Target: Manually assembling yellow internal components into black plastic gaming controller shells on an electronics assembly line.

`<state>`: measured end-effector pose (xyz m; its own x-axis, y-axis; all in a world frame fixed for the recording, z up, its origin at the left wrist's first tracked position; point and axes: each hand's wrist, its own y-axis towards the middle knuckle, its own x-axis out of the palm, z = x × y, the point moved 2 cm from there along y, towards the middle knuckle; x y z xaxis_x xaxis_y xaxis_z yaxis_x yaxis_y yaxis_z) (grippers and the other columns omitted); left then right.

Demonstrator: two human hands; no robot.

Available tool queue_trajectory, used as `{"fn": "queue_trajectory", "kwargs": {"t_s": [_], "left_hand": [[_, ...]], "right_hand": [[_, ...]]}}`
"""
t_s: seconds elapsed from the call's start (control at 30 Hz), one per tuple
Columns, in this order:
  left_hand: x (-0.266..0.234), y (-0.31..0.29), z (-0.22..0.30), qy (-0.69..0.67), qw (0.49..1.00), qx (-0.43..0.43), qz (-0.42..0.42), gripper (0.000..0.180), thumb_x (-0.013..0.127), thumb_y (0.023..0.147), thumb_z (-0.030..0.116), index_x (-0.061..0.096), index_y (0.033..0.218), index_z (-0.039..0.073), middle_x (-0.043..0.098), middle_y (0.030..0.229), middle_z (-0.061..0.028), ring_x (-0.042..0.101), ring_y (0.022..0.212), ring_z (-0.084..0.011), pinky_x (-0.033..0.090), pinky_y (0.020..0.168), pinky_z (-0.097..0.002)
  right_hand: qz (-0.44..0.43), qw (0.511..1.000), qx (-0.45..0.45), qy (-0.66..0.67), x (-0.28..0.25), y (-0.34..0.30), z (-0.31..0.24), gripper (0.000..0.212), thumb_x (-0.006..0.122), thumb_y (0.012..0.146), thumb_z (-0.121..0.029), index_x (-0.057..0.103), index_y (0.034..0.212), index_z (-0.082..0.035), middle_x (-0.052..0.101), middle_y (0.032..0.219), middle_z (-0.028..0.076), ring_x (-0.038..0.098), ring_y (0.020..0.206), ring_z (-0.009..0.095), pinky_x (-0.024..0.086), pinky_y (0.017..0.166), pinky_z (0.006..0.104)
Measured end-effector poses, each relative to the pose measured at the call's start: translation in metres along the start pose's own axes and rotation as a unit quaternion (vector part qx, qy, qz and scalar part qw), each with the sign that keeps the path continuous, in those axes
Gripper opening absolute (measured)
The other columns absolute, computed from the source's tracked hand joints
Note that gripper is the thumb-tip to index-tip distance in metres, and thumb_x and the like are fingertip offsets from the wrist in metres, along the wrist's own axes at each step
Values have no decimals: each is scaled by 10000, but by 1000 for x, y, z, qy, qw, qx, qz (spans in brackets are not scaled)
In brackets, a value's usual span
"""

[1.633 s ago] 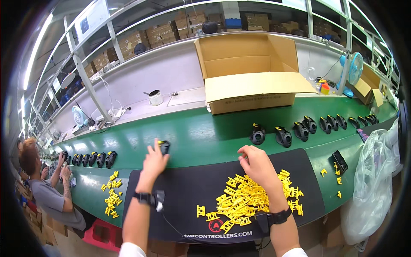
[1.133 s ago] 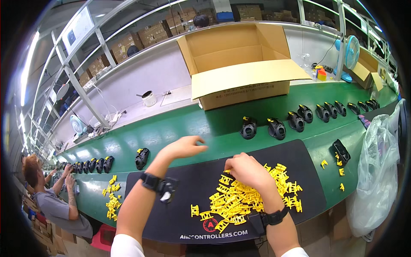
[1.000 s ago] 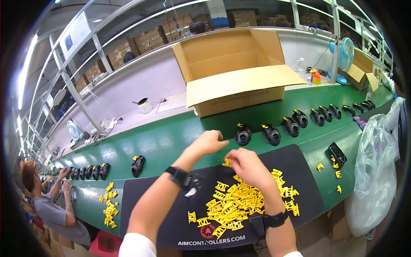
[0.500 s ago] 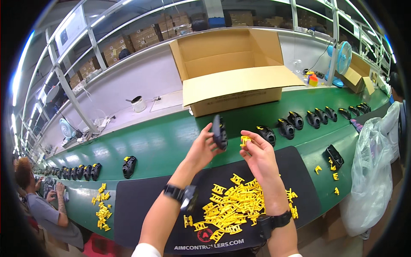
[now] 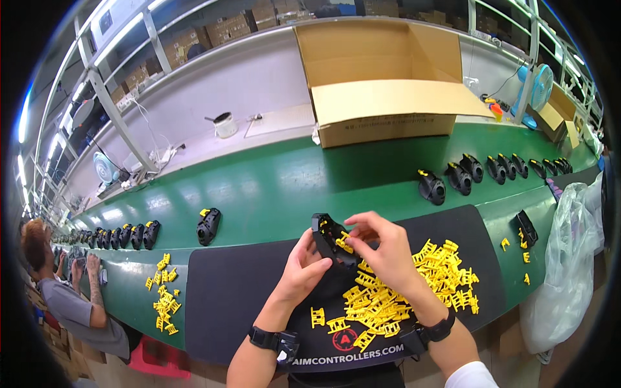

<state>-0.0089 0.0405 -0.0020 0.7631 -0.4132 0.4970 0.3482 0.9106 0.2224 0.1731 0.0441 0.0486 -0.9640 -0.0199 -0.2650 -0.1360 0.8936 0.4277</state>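
An open cardboard carton [image 5: 388,102] stands far, a blue fan [image 5: 541,88] far right, a translucent plastic bag [image 5: 561,271] near right.

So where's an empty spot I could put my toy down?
The black rectangular mat is bare between its left edge and the person's left hand. The green tabletop is bare between the lone black plastic shell at left and the black shell row at right. The mat's right side is crowded with small yellow plastic pieces.
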Motion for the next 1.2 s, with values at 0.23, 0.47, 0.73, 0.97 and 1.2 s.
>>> {"fn": "queue_trajectory", "kwargs": {"t_s": [0.23,0.47,0.73,0.97,1.2], "left_hand": [[-4,2,-12,-23,1000,4,12,717,721,822,-3,349,1434,39,482,1388,-103,494,1295,-228,423,1096,-421],[3,-2,-19,13,1000,-5,0,722,741,826,20,354,1435,62,487,1373,-96,491,1302,-233,455,1078,-455],[9,0,-21,-40,999,-3,-4,770,740,830,33,309,1463,111,460,1387,-82,469,1322,-240,451,1074,-460],[10,0,-23,-50,999,-7,-11,765,737,835,36,304,1462,112,461,1386,-84,473,1321,-239,445,1080,-469],[12,-3,-21,-44,999,0,-18,826,712,831,-36,237,1500,64,395,1446,-110,424,1349,-237,403,1125,-413]], "right_hand": [[53,996,-64,-27,6,-1,9,172,717,833,34,690,999,2,694,881,111,716,781,188,557,687,281],[71,990,-87,-90,8,-4,2,144,719,825,47,703,960,-3,675,862,83,712,758,174,546,623,262],[121,988,-76,-64,12,-7,-4,120,716,827,47,705,931,-11,660,837,73,635,655,143,500,587,253],[129,987,-56,-71,12,-7,-8,101,728,822,27,704,907,-22,648,817,60,612,626,125,460,536,248],[129,977,-79,-154,8,-11,-5,120,730,795,35,704,896,-24,634,810,82,616,772,230,504,599,334]]}}
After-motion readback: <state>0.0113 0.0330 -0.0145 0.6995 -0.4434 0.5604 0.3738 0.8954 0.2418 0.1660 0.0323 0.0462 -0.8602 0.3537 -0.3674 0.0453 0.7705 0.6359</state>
